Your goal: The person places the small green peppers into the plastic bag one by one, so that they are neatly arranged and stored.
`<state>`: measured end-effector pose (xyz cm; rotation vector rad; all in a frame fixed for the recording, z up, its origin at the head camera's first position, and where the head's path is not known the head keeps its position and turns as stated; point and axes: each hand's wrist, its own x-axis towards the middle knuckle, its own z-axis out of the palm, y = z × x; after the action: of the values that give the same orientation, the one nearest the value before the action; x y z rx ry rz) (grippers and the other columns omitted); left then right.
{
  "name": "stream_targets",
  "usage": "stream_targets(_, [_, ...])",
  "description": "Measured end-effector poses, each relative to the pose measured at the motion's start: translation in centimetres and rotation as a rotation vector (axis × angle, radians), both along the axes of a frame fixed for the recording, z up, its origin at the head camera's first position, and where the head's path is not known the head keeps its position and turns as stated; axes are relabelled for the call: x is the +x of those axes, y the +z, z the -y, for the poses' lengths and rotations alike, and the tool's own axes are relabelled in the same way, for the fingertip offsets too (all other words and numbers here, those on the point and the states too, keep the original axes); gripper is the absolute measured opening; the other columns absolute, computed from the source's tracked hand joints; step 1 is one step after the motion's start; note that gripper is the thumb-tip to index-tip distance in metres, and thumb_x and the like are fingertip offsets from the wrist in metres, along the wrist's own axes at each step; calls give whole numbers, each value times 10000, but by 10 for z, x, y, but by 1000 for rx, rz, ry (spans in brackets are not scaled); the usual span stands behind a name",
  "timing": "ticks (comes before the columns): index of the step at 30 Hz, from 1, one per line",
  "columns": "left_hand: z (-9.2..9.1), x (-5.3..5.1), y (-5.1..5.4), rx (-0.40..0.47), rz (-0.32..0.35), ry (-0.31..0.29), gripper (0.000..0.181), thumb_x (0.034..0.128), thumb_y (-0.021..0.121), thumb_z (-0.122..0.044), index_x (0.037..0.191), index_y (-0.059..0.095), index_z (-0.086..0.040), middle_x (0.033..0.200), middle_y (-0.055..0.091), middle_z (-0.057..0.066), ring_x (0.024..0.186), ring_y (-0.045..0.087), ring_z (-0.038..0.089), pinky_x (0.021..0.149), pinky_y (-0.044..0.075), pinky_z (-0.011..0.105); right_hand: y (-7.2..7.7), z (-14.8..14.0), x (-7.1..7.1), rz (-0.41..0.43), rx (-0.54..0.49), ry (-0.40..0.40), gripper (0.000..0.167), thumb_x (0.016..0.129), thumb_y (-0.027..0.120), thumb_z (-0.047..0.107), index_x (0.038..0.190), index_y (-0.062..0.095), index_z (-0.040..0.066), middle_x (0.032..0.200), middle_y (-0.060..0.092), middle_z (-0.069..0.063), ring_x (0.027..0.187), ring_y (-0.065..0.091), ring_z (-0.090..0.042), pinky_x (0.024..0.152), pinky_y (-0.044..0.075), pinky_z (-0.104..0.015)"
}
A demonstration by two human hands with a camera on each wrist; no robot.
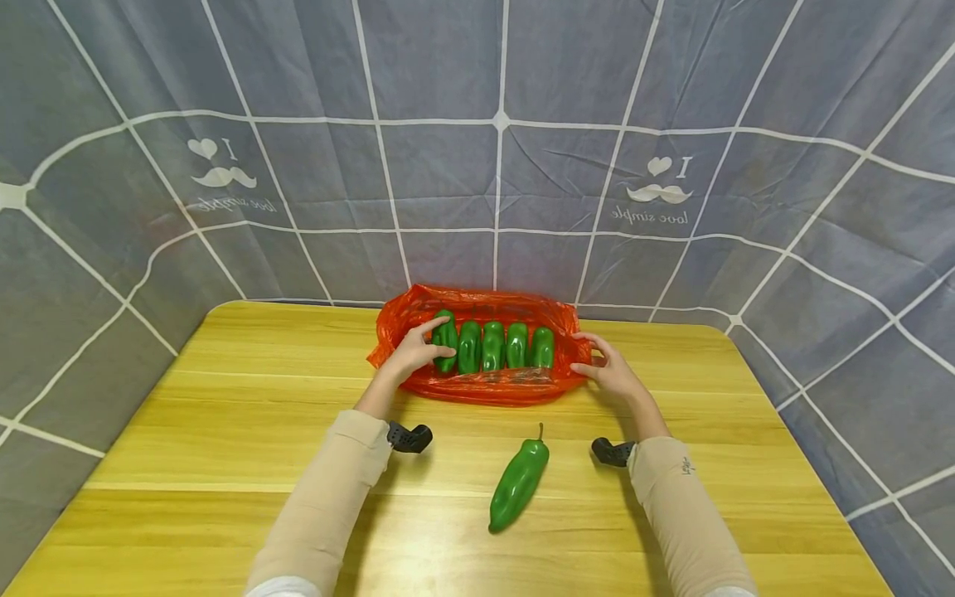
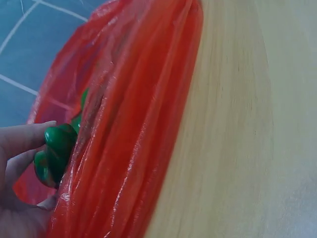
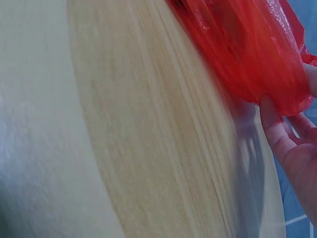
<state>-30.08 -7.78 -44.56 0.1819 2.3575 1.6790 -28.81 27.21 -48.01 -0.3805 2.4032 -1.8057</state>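
An opened red plastic bag (image 1: 492, 391) lies across the back of the table, with a row of several green peppers (image 1: 493, 344) inside. At its left end my left hand (image 1: 410, 352) grips the leftmost green pepper (image 1: 445, 336), thumb in front and fingers behind. The left wrist view shows that pepper's lobed end (image 2: 59, 148) between thumb and fingers, beside the bag's wall. My right hand (image 1: 613, 371) holds the bag's right end, its thumb on the near side in the right wrist view. A long green pepper (image 1: 520, 483) with its stem lies on the table between my forearms.
The wooden table (image 1: 224, 464) reaches out on both sides of the bag. Grey curtains with white lines (image 1: 448, 174) hang behind it and along both sides. A black wrist camera mount (image 1: 409, 438) sticks out from each sleeve over the table.
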Motion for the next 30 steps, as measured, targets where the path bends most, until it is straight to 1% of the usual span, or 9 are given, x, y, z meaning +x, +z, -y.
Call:
stream_targets(1, [0,-1,-3,-7,-6,-4,668,811,660,-39,1406,377,-145,1154,541,263,449,359,110,538,387,259,0,0,0,-2,1,-1,513,841,602,-37,1307,411,60,1270,410,-234,1053,518,-373,733,505,-266])
stream_targets(3, [1,-3,-6,-31,-22,-10,670,804,664,-28,1402,384,-138,1259,475,260,538,399,107,576,389,243,0,0,0,-11,8,-2,513,841,604,-35,1307,409,55,1270,411,-235,1047,526,-362,738,505,-263])
stream_targets(5, [1,-4,-10,-52,-27,-15,673,799,666,-23,1401,387,-136,1356,383,243,630,416,160,629,390,259,0,0,0,-18,15,-4,514,840,607,-31,1307,409,51,1265,414,-235,1042,532,-354,740,502,-258])
stream_targets(8, [1,-4,-13,-94,-42,-21,676,793,672,-25,1399,389,-124,1427,303,207,873,460,209,758,411,297,0,0,0,-19,20,-5,514,839,609,-30,1305,411,54,1260,417,-234,1047,528,-361,743,500,-255])
stream_targets(12, [-1,-3,-14,-105,-54,-25,677,792,670,-8,1399,385,-103,1320,430,238,1053,501,284,852,446,363,0,1,0,-7,13,3,515,840,604,-35,1307,408,59,1267,409,-237,1067,512,-395,746,503,-264])
stream_targets(18, [-5,-4,-15,-108,-73,-59,683,802,659,11,1408,351,-61,1174,533,271,1021,541,323,807,479,351,-1,0,-1,-10,11,6,519,840,610,-27,1309,405,56,1253,414,-247,1069,510,-402,746,502,-262])
stream_targets(20, [-6,-3,-15,-126,-81,-66,689,802,664,2,1410,347,-62,1177,533,274,1025,543,326,810,480,355,-1,0,0,-6,2,6,516,839,607,-34,1307,408,54,1262,412,-241,1071,510,-401,746,502,-262])
stream_targets(24, [-5,-3,-15,-183,-106,-80,693,805,677,-41,1414,348,-81,1266,474,268,1083,514,333,869,453,388,-1,0,0,-9,2,8,512,841,596,-48,1307,402,39,1287,396,-242,1066,520,-387,749,505,-265])
stream_targets(30, [-4,-3,-15,-209,-137,-99,694,808,683,-67,1414,347,-78,1306,433,279,1131,477,347,926,412,424,-1,1,1,-1,7,-4,511,841,600,-41,1305,407,52,1274,407,-230,1029,544,-317,740,503,-261])
